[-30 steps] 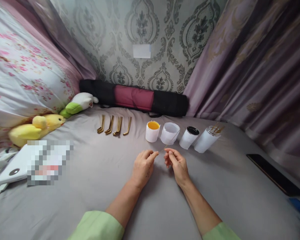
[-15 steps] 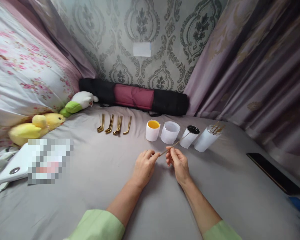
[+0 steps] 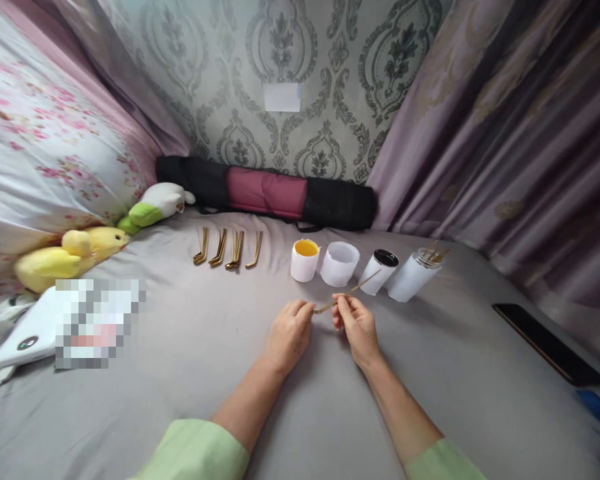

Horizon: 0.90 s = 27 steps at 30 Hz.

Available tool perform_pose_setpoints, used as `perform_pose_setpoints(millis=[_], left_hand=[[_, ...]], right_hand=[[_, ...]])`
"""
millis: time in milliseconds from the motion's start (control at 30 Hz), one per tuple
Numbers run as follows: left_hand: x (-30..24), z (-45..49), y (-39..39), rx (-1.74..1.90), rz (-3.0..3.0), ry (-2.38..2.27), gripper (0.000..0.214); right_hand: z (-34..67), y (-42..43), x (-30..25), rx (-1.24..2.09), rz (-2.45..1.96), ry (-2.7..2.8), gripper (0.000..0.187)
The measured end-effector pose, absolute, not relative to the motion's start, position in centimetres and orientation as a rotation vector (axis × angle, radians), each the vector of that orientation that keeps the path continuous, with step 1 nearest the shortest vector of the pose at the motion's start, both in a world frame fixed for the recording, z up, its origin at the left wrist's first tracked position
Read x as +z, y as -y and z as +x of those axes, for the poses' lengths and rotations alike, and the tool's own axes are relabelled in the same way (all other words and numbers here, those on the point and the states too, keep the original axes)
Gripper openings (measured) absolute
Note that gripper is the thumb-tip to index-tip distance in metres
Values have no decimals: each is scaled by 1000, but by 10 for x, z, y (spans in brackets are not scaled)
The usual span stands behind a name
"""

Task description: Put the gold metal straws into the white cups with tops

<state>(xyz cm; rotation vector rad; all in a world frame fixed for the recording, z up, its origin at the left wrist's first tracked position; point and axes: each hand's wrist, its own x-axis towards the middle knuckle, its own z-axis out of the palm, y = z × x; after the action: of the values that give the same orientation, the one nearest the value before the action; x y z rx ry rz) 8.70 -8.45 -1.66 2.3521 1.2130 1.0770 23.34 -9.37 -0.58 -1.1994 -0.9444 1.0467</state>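
Observation:
A thin golden-brown stick point(image 3: 366, 279) runs between my two hands, its far end slanting up to the right in front of the black-topped container point(image 3: 377, 275). My right hand point(image 3: 359, 327) pinches the stick around its middle. At the lower end my left hand point(image 3: 289, 333) is closed with thumb and forefinger on the tip, where a short kink shows. Several bent golden sticks lie in separate small groups point(image 3: 235, 250) at the back left. More sticks point(image 3: 434, 255) stand in the tilted white jar point(image 3: 409, 281) on the right.
A white cup with yellow inside point(image 3: 304, 265) and a translucent white cup point(image 3: 340, 270) stand beyond my hands. Behind lies a long black and maroon bag point(image 3: 267, 193). Plush toys point(image 3: 75, 257) and a white device point(image 3: 40, 327) are left; a black phone-like slab point(image 3: 545, 343) is right.
The stick has shifted slightly down, away from the black container's rim. A kink now shows at its lower end beside my left fingers. Both hands stay almost in place.

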Motion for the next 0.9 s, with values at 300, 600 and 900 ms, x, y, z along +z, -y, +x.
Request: perform_pose_setpoints(millis=[300, 600, 900], left_hand=[[-16, 89, 83, 1185, 1952, -1191, 24], [-10, 97, 81, 1078, 1156, -1108, 26], [-2, 100, 86, 946, 836, -911, 29]], right_hand=[[236, 93, -8, 1017, -1235, 938, 34], [237, 93, -10, 926, -1297, 967, 30], [236, 94, -7, 844, -1335, 1019, 29]])
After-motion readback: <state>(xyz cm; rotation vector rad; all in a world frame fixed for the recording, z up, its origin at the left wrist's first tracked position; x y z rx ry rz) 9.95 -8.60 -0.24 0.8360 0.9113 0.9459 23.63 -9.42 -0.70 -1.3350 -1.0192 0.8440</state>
